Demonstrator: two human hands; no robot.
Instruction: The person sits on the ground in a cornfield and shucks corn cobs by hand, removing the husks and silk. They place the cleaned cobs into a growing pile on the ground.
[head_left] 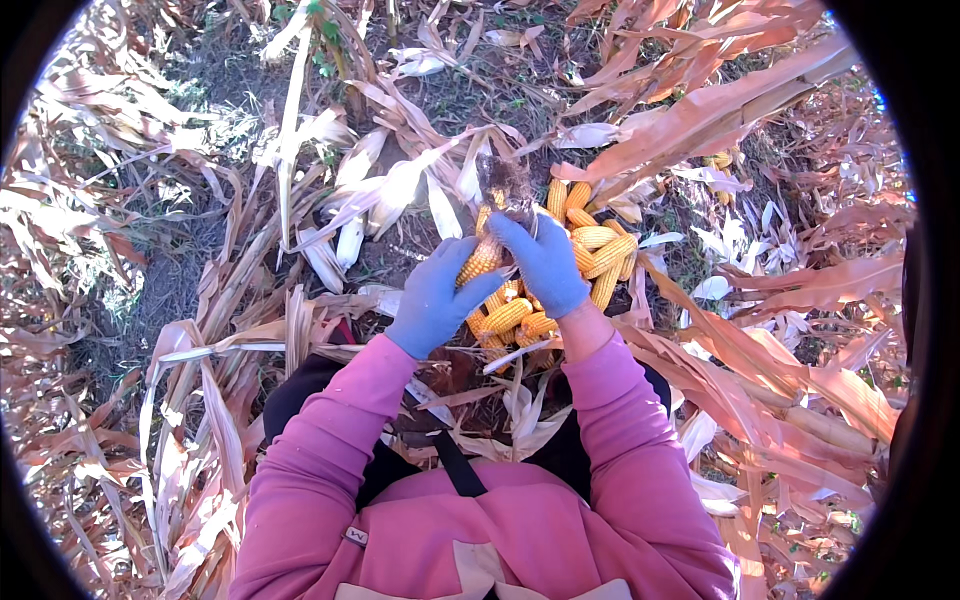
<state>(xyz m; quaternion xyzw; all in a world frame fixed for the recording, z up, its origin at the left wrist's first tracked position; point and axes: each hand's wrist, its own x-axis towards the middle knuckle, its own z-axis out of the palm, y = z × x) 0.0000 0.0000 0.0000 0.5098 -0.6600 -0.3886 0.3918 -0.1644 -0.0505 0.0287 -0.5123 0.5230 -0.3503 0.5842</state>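
Observation:
My left hand (pixel 433 302), in a blue-grey glove, is closed round a yellow ear of corn (pixel 481 262), its thumb along the near side. My right hand (pixel 546 266), gloved alike, is at the ear's far end, fingers bent round a brown wispy tuft (pixel 512 188) that looks like corn silk and dry husk. Its fingertips are partly hidden. Beneath and between both hands lie several husked yellow ears (pixel 508 316). More bare ears (pixel 606 256) are heaped just right of my right hand.
Dry husks (pixel 400 190) and pale unhusked ears (pixel 350 240) lie at the left of the pile. Long dry corn leaves (pixel 720 110) stretch across the right side. Fallen stalks and leaves (pixel 215 420) cover the ground. A few more ears (pixel 722 165) lie farther off, right.

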